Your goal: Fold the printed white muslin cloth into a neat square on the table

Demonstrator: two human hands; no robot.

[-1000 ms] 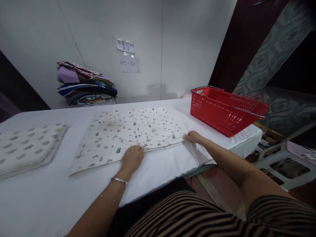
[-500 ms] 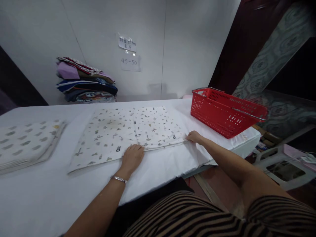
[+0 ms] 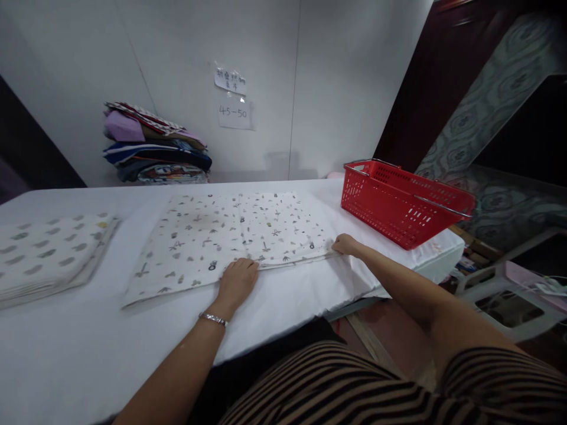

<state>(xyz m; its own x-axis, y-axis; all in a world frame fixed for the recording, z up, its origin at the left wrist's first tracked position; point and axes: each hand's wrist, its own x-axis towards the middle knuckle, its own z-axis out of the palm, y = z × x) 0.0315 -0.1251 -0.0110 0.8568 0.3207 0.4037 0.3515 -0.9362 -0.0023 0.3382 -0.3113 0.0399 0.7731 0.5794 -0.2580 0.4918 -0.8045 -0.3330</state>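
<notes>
A white cloth [image 3: 230, 230] printed with small grey and brown motifs lies folded flat in front of me, its layers showing along the near edge. My left hand [image 3: 238, 280], with a silver bracelet at the wrist, is closed on the middle of that near edge; its fingertips are partly hidden. At the near right corner, my right hand [image 3: 346, 244] pinches the cloth between thumb and curled fingers. To the left rests another folded cloth [image 3: 48, 251], white with grey oval spots, in a thick stack of layers.
A white-covered table [image 3: 283, 313] carries everything. A red plastic basket [image 3: 390, 203] with metal handles stands at the right. At the back left, a pile of folded fabrics [image 3: 157, 144] leans near the wall. Paper signs [image 3: 234, 112] hang there. A white plastic stool [image 3: 514, 295] is at the right.
The view has shifted very slightly. Both hands stay at the same places on the cloth's near edge, and the cloth lies as before.
</notes>
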